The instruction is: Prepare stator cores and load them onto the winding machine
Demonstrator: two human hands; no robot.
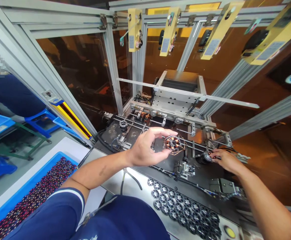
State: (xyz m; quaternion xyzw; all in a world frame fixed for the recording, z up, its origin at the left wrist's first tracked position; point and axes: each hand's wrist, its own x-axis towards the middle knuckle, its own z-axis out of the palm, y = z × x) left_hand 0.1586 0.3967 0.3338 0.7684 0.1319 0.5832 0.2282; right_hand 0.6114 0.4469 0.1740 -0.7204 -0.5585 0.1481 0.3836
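My left hand [146, 146] pinches a copper-wound motor stator [172, 143] between thumb and fingers, held up over the machine bed. Loose copper wire ends stick out around its rim. My right hand [225, 160] reaches to a round fixture [206, 157] at the right end of the rails, its fingertips closed at some copper-coloured part there. What exactly those fingers grip is too small to tell. Another round holder [123, 124] sits at the left end of the rails.
Rows of black and silver round parts [180, 206] lie on the metal ledge before me, beside pliers [125, 176]. A blue tray [58, 156] of small wound parts stands left. Yellow units [169, 33] hang overhead. A person [13, 96] is at far left.
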